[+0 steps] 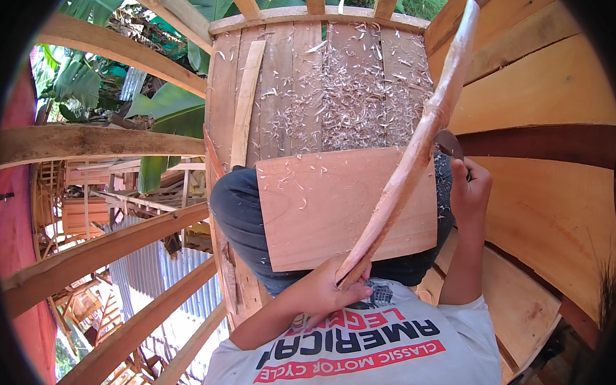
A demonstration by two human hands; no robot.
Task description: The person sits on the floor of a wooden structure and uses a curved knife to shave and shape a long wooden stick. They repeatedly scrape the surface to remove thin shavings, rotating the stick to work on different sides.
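Note:
A long, slightly crooked peeled wooden stick (pixel 415 144) slants up from my waist toward the far right. My left hand (pixel 342 285) is wrapped round its near end, close against my shirt. My right hand (pixel 470 183) is closed beside the stick, about midway along its length. A dark, rounded blade (pixel 448 144) sticks out of that hand and meets or nearly touches the stick; it looks like a knife, its handle hidden in my fingers. Across my lap lies a flat wooden board (pixel 342 211), with a few shavings on it.
Curled wood shavings (pixel 369 88) cover the plank floor (pixel 273 71) ahead. A narrow wooden strip (pixel 248 103) lies at its left. Wooden rails (pixel 109 142) edge the left side, with plants and corrugated metal sheets (pixel 137 259) beyond. A plank wall (pixel 535 96) stands close on the right.

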